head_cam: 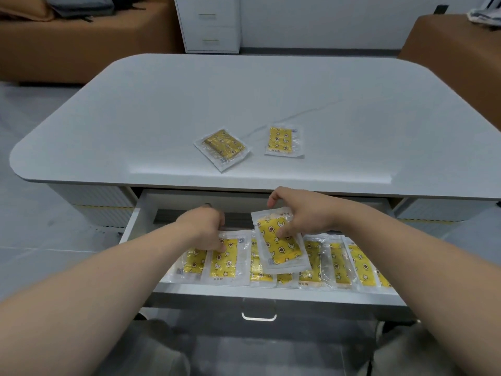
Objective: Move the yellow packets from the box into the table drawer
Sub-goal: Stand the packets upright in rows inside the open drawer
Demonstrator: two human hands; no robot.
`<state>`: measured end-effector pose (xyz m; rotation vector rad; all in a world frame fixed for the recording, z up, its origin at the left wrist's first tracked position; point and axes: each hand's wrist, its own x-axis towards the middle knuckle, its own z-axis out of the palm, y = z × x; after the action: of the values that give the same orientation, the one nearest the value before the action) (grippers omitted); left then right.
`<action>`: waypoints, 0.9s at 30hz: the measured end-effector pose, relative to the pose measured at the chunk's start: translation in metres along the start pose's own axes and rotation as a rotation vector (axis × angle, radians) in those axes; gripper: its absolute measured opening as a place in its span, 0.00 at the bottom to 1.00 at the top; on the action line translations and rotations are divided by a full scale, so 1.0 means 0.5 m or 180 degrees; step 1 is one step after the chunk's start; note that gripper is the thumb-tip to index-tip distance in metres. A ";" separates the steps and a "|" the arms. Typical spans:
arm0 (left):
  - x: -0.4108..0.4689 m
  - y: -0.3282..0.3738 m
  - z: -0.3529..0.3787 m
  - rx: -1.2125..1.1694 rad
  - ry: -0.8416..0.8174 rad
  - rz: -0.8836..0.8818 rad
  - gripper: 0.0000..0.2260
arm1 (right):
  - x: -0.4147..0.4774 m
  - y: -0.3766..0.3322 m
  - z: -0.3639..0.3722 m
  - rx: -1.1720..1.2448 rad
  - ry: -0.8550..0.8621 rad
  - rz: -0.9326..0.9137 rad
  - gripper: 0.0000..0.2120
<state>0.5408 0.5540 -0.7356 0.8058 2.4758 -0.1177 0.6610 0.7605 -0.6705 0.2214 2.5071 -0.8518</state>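
Looks nearly done. Pinching one yellow packet [279,248] in the right hand [301,217] over the packed drawer [271,293], gripping a second packet [225,260] at the left with the left hand [204,229]. Just need to grab two loose packets [222,147] off the far tabletop [162,118].

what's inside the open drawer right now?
A row of overlapping yellow packets along the front. Left hand grips one flat packet; right hand pinches a tilted packet above them. Both hands hide part of the drawer's rear.
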 end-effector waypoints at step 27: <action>-0.017 -0.081 0.004 -0.1155 -0.0203 -0.0865 0.36 | 0.045 -0.045 0.087 -0.0100 0.0683 -0.0302 0.15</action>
<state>0.5245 0.5159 -0.7362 0.3082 2.4323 0.2018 0.6515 0.7159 -0.6996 0.1938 2.7479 -0.8655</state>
